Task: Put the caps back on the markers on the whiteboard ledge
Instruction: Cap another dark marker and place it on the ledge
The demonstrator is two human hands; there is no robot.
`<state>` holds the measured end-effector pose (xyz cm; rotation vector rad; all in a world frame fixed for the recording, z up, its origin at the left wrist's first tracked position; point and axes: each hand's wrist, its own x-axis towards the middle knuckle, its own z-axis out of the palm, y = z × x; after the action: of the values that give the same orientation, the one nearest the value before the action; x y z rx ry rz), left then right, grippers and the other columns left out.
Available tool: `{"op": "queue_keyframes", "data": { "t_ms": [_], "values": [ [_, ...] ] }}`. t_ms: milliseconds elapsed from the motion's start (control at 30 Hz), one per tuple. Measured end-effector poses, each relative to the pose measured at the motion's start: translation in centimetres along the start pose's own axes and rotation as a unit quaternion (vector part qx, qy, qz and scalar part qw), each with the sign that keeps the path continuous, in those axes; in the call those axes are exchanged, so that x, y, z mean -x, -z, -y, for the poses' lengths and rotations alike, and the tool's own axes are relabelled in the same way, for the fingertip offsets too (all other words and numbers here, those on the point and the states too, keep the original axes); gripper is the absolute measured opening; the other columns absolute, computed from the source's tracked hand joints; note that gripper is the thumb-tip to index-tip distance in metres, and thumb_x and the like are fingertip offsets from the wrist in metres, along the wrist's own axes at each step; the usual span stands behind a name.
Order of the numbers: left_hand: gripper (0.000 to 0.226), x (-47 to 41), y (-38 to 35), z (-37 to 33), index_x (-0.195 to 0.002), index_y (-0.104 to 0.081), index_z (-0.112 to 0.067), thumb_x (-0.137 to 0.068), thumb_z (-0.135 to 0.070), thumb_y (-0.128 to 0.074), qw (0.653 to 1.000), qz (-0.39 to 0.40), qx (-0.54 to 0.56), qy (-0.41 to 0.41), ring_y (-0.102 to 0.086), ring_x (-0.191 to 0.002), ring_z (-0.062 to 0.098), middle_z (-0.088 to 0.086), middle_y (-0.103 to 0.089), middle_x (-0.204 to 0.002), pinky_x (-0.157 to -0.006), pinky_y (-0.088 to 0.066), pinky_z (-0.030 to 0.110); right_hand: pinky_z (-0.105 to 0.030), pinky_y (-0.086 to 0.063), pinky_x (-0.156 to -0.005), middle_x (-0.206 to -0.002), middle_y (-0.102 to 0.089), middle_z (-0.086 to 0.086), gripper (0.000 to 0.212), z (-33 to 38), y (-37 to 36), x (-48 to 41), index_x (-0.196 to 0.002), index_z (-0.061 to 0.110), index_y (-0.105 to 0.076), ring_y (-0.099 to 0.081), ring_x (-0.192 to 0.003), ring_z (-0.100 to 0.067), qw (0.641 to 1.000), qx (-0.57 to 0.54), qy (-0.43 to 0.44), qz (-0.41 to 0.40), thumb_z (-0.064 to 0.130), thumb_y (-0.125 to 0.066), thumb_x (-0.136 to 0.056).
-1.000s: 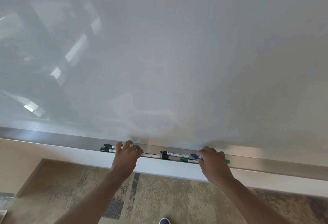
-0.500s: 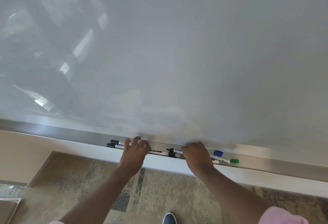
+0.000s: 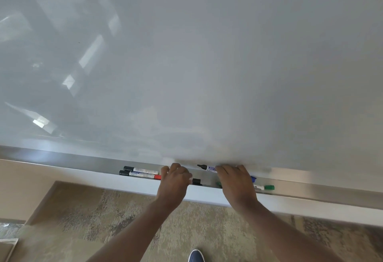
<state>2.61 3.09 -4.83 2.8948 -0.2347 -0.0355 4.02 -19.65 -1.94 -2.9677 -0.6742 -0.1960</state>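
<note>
My right hand is closed on an uncapped black marker. Its tip points left, just above the metal ledge. A loose black cap lies on the ledge. The curled fingers of my left hand touch the cap's left end, and I cannot see whether they grip it. Right of my right hand lie a blue cap and a marker with a green end. A small green piece shows at my right hand's left edge.
Two capped markers lie side by side on the ledge to the left, a black one and one with a red end. The whiteboard rises above the ledge. Patterned carpet and my shoe are below.
My right hand has taken the black marker off the ledge and raised it. My left hand has slid right along the ledge to the black cap.
</note>
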Motion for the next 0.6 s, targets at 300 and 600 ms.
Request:
{"op": "queue_keyframes", "data": {
  "t_ms": [300,600],
  "values": [
    [0.016,-0.7,-1.5,-1.9,-0.104,-0.076,-0.029,-0.09,-0.037,-0.075,0.993,0.064,-0.058,-0.075,-0.058,-0.113,0.02,-0.013,-0.076,-0.108,-0.096,-0.036,0.044,-0.031,-0.038,-0.072,-0.099,-0.069,0.004,0.03,-4.0,2.9,2.9,-0.112,0.02,-0.061,-0.06,-0.072,-0.02,0.996,-0.032,-0.058,-0.06,0.009,-0.066,-0.084],
    [0.023,-1.2,-0.5,-4.2,-0.104,-0.074,-0.032,-0.099,-0.017,-0.057,0.997,0.049,0.037,-0.043,-0.054,-0.11,0.011,-0.016,-0.072,-0.107,-0.093,-0.032,0.04,-0.027,-0.046,-0.073,-0.102,-0.065,0.008,0.027,-5.4,5.4,5.3,-0.116,0.023,-0.062,-0.057,-0.077,-0.013,0.987,-0.115,-0.088,-0.071,0.019,-0.065,-0.089]
  ]
}}
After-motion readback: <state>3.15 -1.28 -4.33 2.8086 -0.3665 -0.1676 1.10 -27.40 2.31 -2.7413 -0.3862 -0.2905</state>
